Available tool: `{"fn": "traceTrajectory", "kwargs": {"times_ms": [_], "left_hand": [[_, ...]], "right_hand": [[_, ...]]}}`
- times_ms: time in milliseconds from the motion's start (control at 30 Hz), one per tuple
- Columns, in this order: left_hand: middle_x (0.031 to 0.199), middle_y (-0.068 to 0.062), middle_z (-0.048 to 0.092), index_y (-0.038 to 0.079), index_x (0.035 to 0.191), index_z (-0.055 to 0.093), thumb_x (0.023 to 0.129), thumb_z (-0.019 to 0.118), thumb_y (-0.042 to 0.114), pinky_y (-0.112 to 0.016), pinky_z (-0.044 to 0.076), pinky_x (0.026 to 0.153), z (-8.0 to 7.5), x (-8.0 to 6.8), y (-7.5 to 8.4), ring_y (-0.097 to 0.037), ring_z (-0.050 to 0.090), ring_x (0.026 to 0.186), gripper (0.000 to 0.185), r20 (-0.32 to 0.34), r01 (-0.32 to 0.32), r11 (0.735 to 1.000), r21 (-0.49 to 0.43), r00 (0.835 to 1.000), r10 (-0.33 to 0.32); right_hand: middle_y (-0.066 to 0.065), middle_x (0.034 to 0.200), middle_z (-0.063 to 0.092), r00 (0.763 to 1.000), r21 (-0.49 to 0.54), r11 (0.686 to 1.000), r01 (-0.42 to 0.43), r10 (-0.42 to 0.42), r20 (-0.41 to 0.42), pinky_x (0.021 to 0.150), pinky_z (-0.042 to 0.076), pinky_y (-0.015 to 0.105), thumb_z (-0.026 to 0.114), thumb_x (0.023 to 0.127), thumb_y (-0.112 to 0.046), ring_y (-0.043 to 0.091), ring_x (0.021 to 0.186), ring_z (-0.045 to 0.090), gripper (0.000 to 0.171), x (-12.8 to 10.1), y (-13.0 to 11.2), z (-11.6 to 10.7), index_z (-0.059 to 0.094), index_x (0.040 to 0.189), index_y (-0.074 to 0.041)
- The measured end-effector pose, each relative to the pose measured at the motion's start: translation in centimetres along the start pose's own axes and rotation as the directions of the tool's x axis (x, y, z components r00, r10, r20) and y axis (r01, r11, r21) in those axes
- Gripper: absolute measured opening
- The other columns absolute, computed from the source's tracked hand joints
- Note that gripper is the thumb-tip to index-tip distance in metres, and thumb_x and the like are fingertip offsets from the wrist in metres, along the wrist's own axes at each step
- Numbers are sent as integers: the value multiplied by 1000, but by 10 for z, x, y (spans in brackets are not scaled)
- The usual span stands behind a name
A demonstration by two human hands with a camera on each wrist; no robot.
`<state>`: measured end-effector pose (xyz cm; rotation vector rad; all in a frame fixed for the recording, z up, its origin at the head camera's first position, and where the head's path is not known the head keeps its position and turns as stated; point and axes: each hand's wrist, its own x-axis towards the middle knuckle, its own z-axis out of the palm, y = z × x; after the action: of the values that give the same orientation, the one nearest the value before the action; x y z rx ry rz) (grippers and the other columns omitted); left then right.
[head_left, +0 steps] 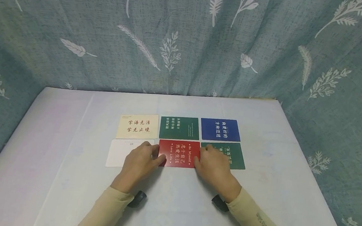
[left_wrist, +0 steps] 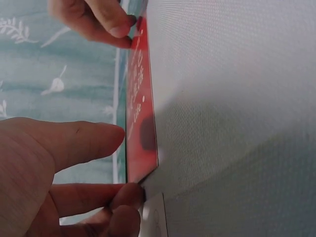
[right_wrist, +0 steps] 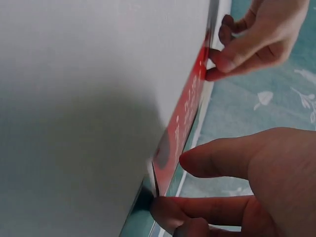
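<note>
Nearest the camera, two beige sleeves running up from the table's (head_left: 62, 189) near edge to a left hand (head_left: 140, 163) and a right hand (head_left: 215, 167). Between them, a red card (head_left: 179, 153), flat on the table in the middle of the near row, a little nearer the far edge than the near one. Left hand at the card's left short edge, thumb and fingers (left_wrist: 89, 140) loosely extended, tips touching the edge, not curled round it. Right hand likewise at the right short edge, fingertips (right_wrist: 217, 158) against the card, nothing clamped. Card apparently flat, pressed lightly from both ends.

Outward: white card (head_left: 118, 152) just beside on the left, partly under the left hand; green card (head_left: 232, 156) just beside on the right, partly under the right hand. Far row: cream card (head_left: 138, 126), another green card (head_left: 179, 127), blue card (head_left: 220, 129).

Likely risks: uneven pushing from either end, skewing the red card over a neighbour; too much squeeze, buckling it upward; a resting palm dragging the white or green card out of line.
</note>
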<state>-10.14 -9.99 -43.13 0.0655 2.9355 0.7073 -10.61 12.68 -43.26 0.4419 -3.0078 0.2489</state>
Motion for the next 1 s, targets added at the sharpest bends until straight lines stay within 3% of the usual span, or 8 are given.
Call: {"fn": "traceTrajectory", "kwargs": {"times_ms": [200, 433, 567, 733, 833, 1000], "left_hand": [[70, -1, 48, 19, 84, 66, 81, 64, 35, -30, 33, 49, 1, -1, 2, -16, 44, 63, 16, -6, -9, 1000, -19, 1000, 9], [69, 1, 48, 23, 78, 64, 82, 60, 33, -30, 32, 48, -1, -4, -1, -16, 43, 60, 11, -69, -29, 999, -14, 997, 28], [74, 5, 53, 23, 92, 70, 83, 60, 34, -29, 36, 48, -5, -6, -2, -13, 47, 60, 18, -138, -51, 998, -31, 989, 46], [84, 13, 63, 21, 110, 67, 83, 60, 35, -28, 41, 54, -8, -5, -3, -6, 56, 68, 31, -179, -42, 993, -108, 984, 22], [87, 13, 65, 19, 114, 64, 85, 61, 38, -28, 42, 55, -8, -4, -4, -3, 58, 67, 35, -182, -25, 989, -145, 983, -2], [85, 12, 64, 19, 114, 63, 85, 61, 38, -27, 42, 54, -8, -2, -5, -4, 57, 63, 34, -214, -25, 982, -185, 977, -15]], "right_hand": [[8, 80, 58, 1000, 9, 1000, -4, 4, -13, 49, 49, 37, 64, 83, -31, 20, 59, 56, 32, -2, -2, 2, 67, 91, -1], [-1, 71, 52, 993, 120, 988, -98, 88, 84, 48, 40, 31, 63, 84, -36, 16, 59, 49, 33, 0, 0, -5, 69, 99, -7], [-4, 74, 57, 992, 171, 978, -122, 114, 57, 50, 41, 31, 64, 83, -35, 13, 63, 51, 30, 2, 5, -10, 70, 100, -11], [-6, 82, 63, 991, 249, 964, -94, 115, -70, 50, 43, 31, 63, 84, -32, 12, 65, 54, 26, 5, 12, -16, 70, 101, -15], [-9, 77, 62, 988, 347, 935, -78, 119, -97, 41, 36, 29, 62, 85, -31, 11, 56, 50, 23, 6, 16, -17, 69, 102, -18], [-9, 81, 62, 986, 545, 825, -151, 161, 29, 41, 33, 27, 63, 87, -33, 13, 51, 46, 23, 9, 23, -16, 66, 106, -21]]}}
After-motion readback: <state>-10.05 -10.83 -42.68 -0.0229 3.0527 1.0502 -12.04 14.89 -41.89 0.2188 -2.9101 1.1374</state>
